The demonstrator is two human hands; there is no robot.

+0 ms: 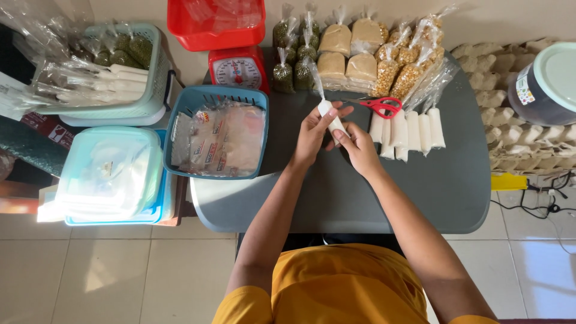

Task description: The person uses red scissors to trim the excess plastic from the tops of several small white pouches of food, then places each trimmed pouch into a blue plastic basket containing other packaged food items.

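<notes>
Head view: bare grey tabletop (360, 198) runs from my wrists to the near edge at lower centre. My left hand (311, 137) and right hand (359, 147) meet at frame centre, fingers closed round a slim white filled plastic tube bag (329, 114). Red-handled scissors (379, 106) lie just right; blue plastic basket (180, 114) left.

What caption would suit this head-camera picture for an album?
Both hands, left hand and right hand, hold a small white-filled plastic packet over a grey table, red scissors alongside.

Home packing spot: kitchen scale (237, 70), bagged grains (360, 54), tiled floor (108, 276).
</notes>
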